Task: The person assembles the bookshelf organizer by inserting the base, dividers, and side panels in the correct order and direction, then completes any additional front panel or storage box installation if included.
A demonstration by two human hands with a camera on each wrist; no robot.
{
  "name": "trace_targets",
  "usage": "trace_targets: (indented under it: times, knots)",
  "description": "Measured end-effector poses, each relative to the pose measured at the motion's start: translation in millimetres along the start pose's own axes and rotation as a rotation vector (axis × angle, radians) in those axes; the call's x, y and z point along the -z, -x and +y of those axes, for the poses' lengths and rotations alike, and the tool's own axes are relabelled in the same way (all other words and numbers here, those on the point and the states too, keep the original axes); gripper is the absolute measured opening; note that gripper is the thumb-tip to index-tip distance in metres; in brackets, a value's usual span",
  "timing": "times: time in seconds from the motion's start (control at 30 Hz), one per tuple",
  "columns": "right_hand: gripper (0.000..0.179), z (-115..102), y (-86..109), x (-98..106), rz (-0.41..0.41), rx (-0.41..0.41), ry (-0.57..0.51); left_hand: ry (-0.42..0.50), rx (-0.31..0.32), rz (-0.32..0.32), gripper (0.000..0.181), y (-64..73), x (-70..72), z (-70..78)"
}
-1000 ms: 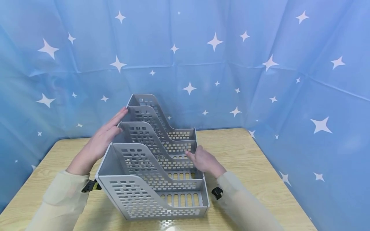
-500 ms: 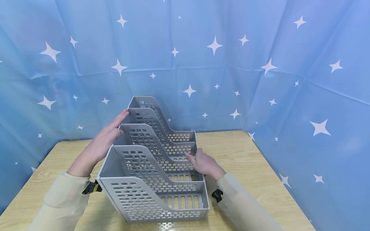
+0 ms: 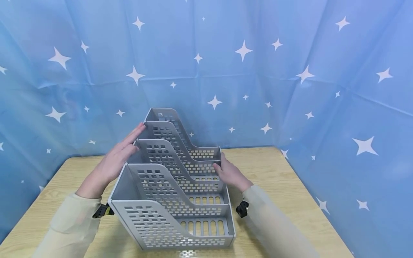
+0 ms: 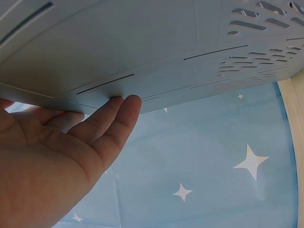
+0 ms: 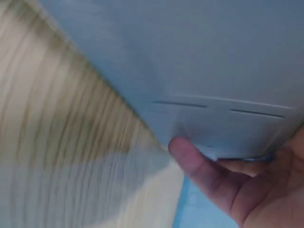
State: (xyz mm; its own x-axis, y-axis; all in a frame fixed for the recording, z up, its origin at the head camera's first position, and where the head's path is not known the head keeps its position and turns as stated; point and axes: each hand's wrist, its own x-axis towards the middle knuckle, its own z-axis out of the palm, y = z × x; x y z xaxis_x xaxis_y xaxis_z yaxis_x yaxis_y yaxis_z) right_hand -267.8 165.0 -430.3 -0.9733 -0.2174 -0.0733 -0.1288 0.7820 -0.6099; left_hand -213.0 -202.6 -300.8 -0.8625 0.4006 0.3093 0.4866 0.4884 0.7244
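A grey plastic file holder [image 3: 167,222] with several compartments and slotted, sloping dividers stands upright on the table. Against its tall back panel [image 4: 118,52], on the left in the head view, my left hand [image 3: 113,161] presses with its fingers straight; the fingertips touch the panel in the left wrist view. At the low front side my right hand [image 3: 232,175] has its thumb over the top edge and its other fingers along the outside. A fingertip [image 5: 183,147] of that hand touches the front panel [image 5: 204,71] near the tabletop in the right wrist view.
The wood-grain table [image 3: 274,200] extends on both sides of the holder. A blue curtain [image 3: 226,79] with white stars hangs behind and beside it. Each wrist carries a small black device [image 3: 242,209].
My right hand has slid farther from me along the holder's front edge. The left hand stays against the back panel, and the head view has shifted slightly.
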Motion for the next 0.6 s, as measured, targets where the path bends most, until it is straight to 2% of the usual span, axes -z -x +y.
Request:
trace_targets:
  times: [0.23,0.4,0.5,0.6]
  knots:
    - [0.082,-9.4,-2.6,2.6,-0.061,-0.026,0.150,-0.010,-0.011,0.004,0.060,1.9,2.2,2.4]
    - [0.081,-10.0,-4.9,2.6,-0.042,-0.035,0.160,-0.024,0.001,0.013,0.060,3.2,4.2,5.2]
    - [0.077,0.6,-6.5,0.2,-0.009,-0.039,0.066,-0.018,0.009,0.014,0.059,2.3,3.3,4.2]
    - [0.068,17.4,-6.7,-0.2,-0.006,-0.052,-0.126,-0.009,0.016,0.008,0.060,2.0,1.3,1.8]
